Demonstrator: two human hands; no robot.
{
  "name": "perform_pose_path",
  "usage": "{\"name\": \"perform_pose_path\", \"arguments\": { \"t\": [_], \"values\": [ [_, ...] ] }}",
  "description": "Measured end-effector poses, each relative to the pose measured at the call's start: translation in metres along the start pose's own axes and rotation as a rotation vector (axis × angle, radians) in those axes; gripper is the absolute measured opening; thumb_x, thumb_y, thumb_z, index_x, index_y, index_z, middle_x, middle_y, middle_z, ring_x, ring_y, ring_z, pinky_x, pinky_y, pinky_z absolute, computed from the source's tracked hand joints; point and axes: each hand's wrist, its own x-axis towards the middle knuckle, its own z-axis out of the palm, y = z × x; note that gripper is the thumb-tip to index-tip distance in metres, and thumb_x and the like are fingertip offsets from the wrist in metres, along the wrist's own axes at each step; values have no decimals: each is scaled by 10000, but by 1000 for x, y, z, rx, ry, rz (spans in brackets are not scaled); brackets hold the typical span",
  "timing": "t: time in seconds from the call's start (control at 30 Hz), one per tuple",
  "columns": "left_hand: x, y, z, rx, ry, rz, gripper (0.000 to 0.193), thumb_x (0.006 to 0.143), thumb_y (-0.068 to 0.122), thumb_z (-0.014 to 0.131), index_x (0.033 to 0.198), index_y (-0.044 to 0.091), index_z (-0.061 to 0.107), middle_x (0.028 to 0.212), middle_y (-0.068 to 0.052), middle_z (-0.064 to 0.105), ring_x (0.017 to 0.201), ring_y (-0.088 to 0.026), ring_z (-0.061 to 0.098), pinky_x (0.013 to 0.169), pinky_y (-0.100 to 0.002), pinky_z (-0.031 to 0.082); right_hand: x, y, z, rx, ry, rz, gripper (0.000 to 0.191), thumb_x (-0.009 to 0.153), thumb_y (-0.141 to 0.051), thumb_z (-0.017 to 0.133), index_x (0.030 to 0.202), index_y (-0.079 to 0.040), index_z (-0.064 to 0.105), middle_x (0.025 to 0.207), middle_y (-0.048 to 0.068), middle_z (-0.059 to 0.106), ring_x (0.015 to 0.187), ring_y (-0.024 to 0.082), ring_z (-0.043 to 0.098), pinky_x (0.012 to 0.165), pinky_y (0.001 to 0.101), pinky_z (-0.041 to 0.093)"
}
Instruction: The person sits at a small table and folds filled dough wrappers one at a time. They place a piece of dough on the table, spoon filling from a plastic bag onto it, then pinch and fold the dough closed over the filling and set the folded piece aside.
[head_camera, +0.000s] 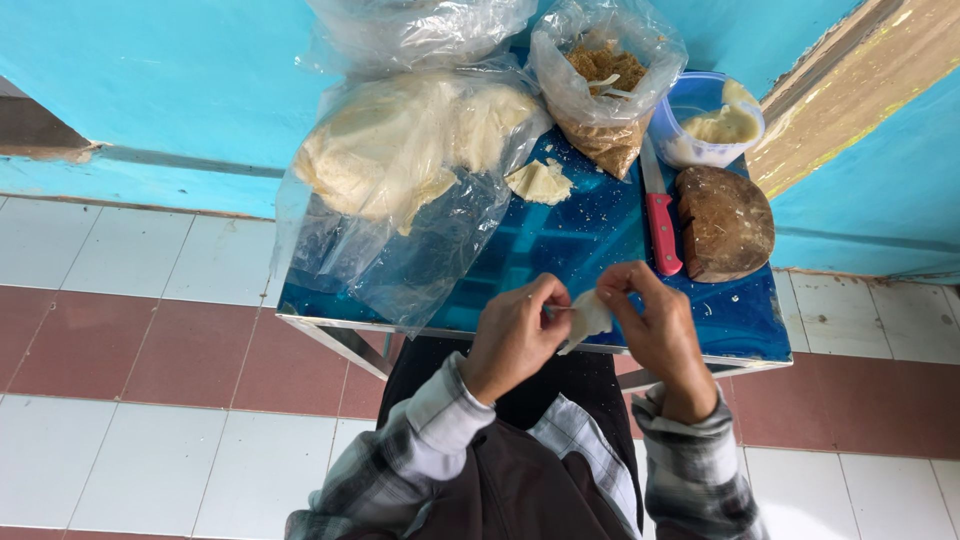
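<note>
Knife (661, 225) left of wooden block (725, 222)

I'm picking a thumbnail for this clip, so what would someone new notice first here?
First, the two hands at centre: the left hand and right hand pinch a small pale wrapper between them over the near edge of the glossy blue table. Behind them, a big clear bag of pale sheets sprawls across the table's left, and a red-handled knife lies beside a round wooden block on the right.

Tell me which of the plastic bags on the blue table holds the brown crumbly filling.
The smaller bag standing open at the back, beside the plastic tub. The large bag to its left holds pale sheets of dough instead.
</note>
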Motion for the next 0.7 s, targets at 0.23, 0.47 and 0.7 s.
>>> {"name": "perform_pose_path", "arguments": {
  "t": [0.23, 0.47, 0.7],
  "values": [
    [24, -4, 23, 281, 38, -93, 184, 896, 150, 728, 956, 64, 577, 849, -97, 717, 730, -326, 720, 596, -433, 544, 54, 26, 22, -124, -156, -84, 146, 934, -120, 710, 1058, -51, 673, 933, 121, 745, 870, 296, 751, 711, 368, 564],
    [13, -23, 3, 392, 30, -125, 294, 899, 187, 740, 1131, 63, 609, 927, -118, 679, 721, -338, 701, 588, -437, 548, 59, 36, 32, -212, -116, -155, 129, 959, -123, 679, 1071, -115, 744, 1026, 93, 702, 905, 333, 707, 732, 408, 555],
    [6, -39, -5, 503, -11, 223, 179, 842, 113, 727, 1020, 94, 708, 1061, -56, 628, 949, -263, 638, 781, -409, 528, 38, 30, 24, -343, -76, -279, 258, 861, -25, 641, 1026, -171, 774, 1062, 66, 701, 970, 312, 707, 772, 410, 566]
  ]
}}
